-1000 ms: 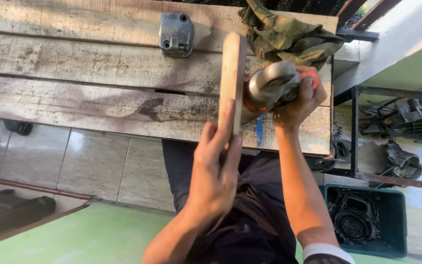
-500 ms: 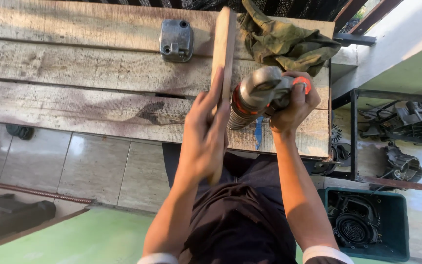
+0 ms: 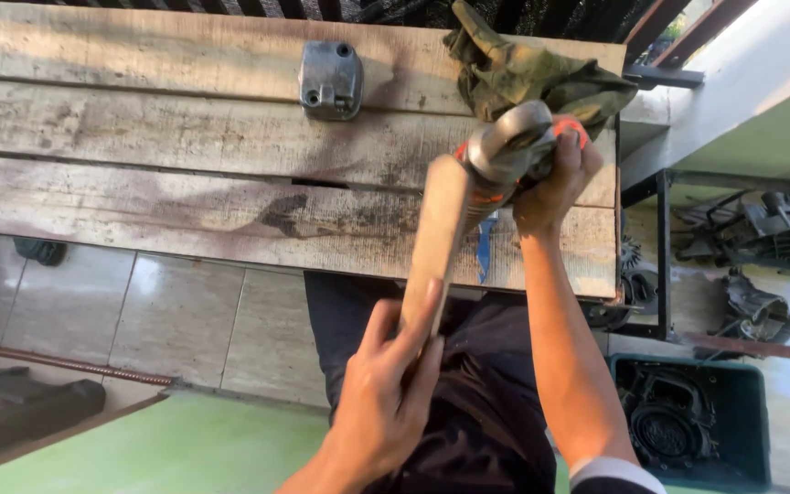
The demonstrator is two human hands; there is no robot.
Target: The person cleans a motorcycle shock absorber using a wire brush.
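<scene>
Tiled floor [image 3: 185, 320] at lower left; weathered plank bench [image 3: 139, 183] across the top, bearing a grey metal cover [image 3: 331, 80] and rag [image 3: 532, 69]. Left hand [image 3: 386, 402] grips the wooden strip [image 3: 436, 238], centre; right hand [image 3: 550, 183] clasps the angle grinder [image 3: 509, 146] against its upper end.

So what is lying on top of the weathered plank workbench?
On the weathered plank workbench: a grey cast-metal cover and a crumpled olive cloth. The grinder-like metal tool in the right hand hides part of the cloth and the bench beneath it.
</scene>
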